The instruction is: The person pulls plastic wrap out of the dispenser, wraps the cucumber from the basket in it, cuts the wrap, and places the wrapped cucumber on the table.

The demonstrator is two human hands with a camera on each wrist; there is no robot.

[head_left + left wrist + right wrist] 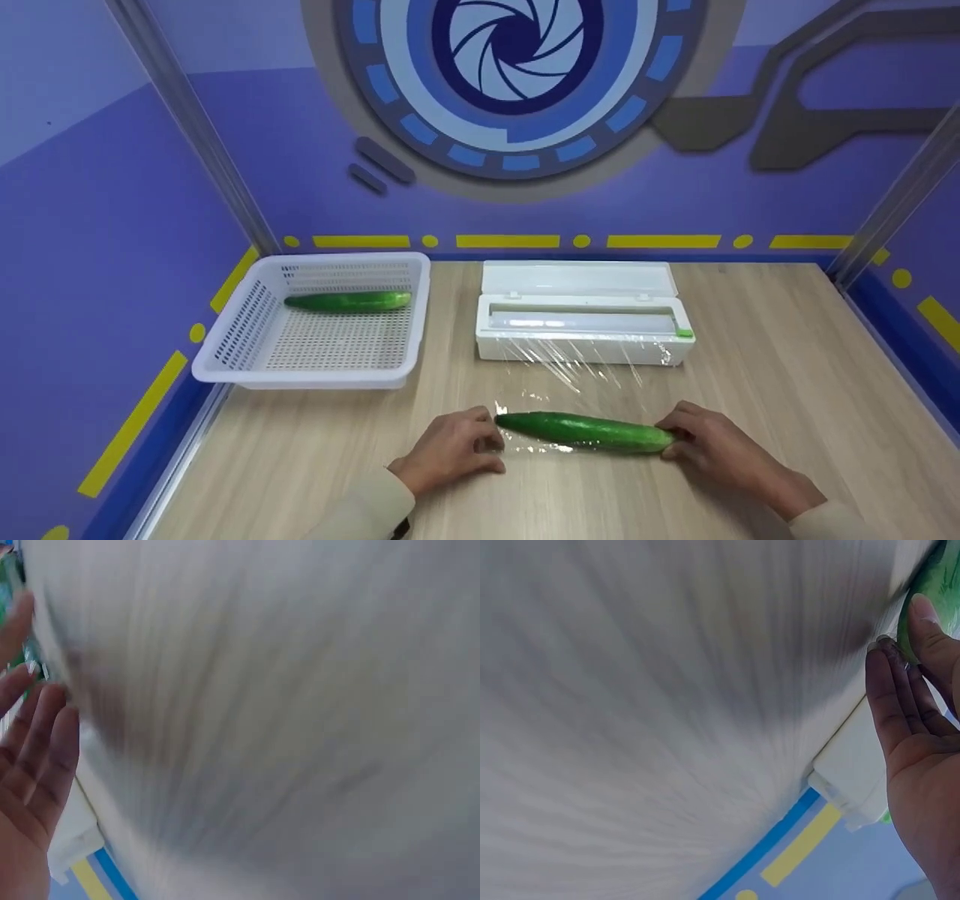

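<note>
In the head view a green cucumber (585,433) lies on a sheet of clear plastic wrap (536,448). The wrap stretches from a white dispenser box (585,349) whose lid stands raised behind its roll. My left hand (454,450) is beside the dark left tip of the cucumber, at the wrap's edge, with a gap between thumb and fingers. At the paler right end, my right hand (716,450) pinches the cucumber. The right wrist view has the thumb (934,634) against the cucumber's side (946,589) and the fingers under its end.
A white perforated basket (311,381) stands at the back left with a second cucumber (349,301) inside. A small green piece (684,333) sits on the right end of the dispenser box. Blue and purple panels (247,157) wall in the wooden table (787,360).
</note>
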